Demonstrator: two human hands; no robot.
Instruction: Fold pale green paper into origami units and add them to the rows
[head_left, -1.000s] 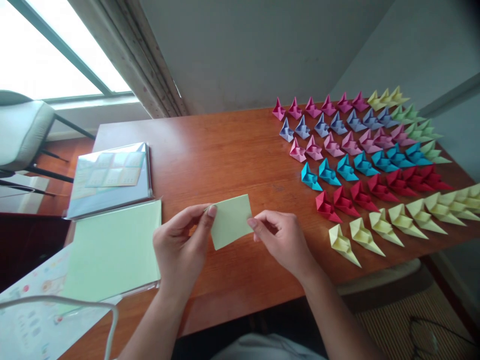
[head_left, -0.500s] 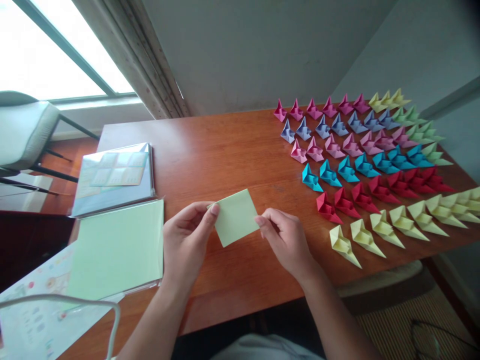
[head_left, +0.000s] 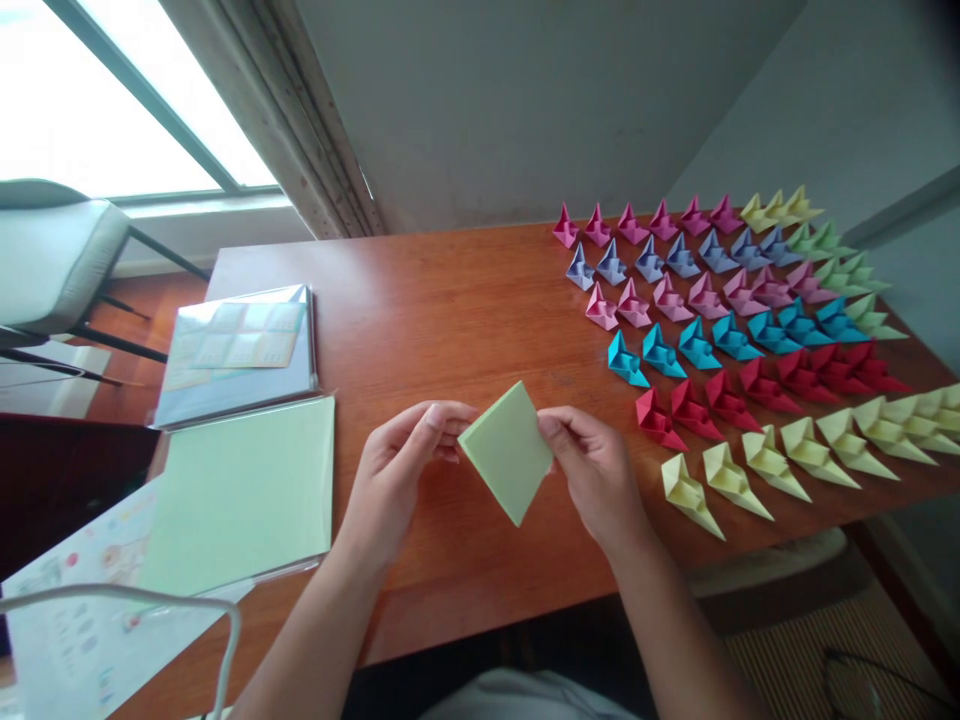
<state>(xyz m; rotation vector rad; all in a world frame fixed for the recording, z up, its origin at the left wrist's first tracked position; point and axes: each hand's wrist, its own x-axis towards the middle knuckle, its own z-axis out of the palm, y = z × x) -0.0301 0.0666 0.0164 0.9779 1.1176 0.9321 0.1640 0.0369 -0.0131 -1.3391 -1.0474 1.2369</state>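
Observation:
A pale green square of folded paper (head_left: 511,455) is held above the table, turned with its corners pointing up and down. My right hand (head_left: 596,470) pinches its right corner between thumb and fingers. On the other side, my left hand (head_left: 405,470) has its thumb off the paper and its fingers loosely bent beside the left corner. Whether those fingertips touch the paper's edge I cannot tell. To the left of my hands lies a pack of light green paper sheets (head_left: 247,490).
Rows of folded paper boats (head_left: 705,345) in several colours cover the right of the wooden table (head_left: 435,310). A wrapped pack (head_left: 240,355) lies behind the green sheets. A printed sheet (head_left: 90,600) and a white cable (head_left: 150,592) are at the lower left.
The folded paper has turned and moved slightly right, now standing on a corner. My left thumb and fingers have let go of its left corner; my right hand keeps its pinch.

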